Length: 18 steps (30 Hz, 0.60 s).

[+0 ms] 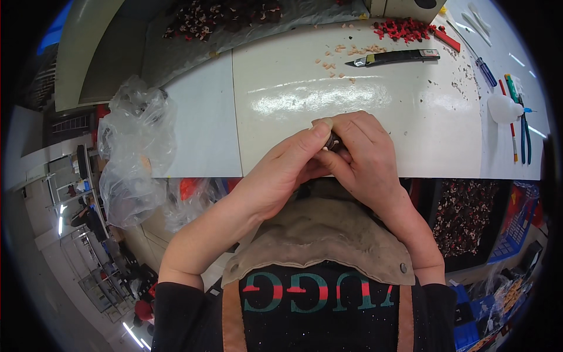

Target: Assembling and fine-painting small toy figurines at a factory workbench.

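Observation:
A small dark brown piece with pale bits is pinched between my two hands above the front edge of the white table. My left hand is closed, its thumb pressed against the piece from the left. Curled round it from the right is my right hand, thumb and fingers on its lower and far sides. Most of the piece is hidden by fingers, so its full shape cannot be made out. Farther back lies a black-handled utility knife with its blade pointing left, near scattered small pale pieces.
Small red parts are piled at the back right. A blue-handled screwdriver, a white bottle and pliers line the right side. Crumpled clear bags hang at the left edge. A dark tray of mixed pieces sits below right.

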Motion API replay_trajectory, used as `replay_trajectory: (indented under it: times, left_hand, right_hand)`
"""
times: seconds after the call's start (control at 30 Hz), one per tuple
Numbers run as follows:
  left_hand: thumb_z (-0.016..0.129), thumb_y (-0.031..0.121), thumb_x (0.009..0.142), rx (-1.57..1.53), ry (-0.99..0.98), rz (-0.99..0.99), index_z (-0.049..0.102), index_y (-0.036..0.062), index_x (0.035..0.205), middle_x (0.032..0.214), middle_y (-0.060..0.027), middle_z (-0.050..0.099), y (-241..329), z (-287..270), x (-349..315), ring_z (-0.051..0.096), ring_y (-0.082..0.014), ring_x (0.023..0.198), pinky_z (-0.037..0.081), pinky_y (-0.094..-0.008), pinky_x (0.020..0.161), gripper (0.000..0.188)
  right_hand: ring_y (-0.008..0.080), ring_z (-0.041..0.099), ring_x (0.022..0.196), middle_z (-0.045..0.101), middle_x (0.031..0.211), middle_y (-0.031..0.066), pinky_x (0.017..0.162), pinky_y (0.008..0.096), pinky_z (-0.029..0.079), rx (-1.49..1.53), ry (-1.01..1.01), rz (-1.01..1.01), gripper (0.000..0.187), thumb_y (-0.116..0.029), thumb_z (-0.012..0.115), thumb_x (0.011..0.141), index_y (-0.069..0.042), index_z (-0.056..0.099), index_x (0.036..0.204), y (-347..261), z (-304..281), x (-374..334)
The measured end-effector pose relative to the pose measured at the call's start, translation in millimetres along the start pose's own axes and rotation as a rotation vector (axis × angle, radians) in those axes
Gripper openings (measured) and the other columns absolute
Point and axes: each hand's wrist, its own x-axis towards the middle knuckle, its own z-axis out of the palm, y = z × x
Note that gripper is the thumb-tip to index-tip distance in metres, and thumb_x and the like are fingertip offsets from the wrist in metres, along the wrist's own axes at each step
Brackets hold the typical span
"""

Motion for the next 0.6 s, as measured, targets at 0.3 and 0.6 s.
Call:
replay_trajectory:
  times: [0.3, 0.6]
  left_hand:
    - [0.04, 0.046, 0.095, -0.018, 0.014, -0.012, 0.047, 0.0084, 0.123, 0.115, -0.0069, 0.055, 0.3, 1.8, 0.3, 0.051, -0.0159, 0.108, 0.039, -0.0376, 0.096, 0.047]
    - [0.042, 0.048, 0.094, -0.05, 0.033, -0.007, 0.056, 0.0044, 0.111, 0.096, -0.0039, 0.061, 0.9, 3.9, 0.7, 0.054, -0.009, 0.094, 0.04, -0.0252, 0.09, 0.049]
  right_hand:
    - [0.0278, 0.056, 0.079, 0.059, 0.083, 0.0098, 0.071, 0.0365, 0.044, 0.005, 0.002, -0.001, 0.029, -0.014, 0.071, 0.066, -0.003, 0.059, 0.09, 0.7, -0.9, -0.4]
    - [0.0277, 0.056, 0.078, 0.059, 0.082, 0.0097, 0.07, 0.036, 0.044, 0.004, -0.001, -0.001, 0.029, -0.014, 0.072, 0.066, -0.002, 0.058, 0.09, 1.3, -0.3, -0.1]
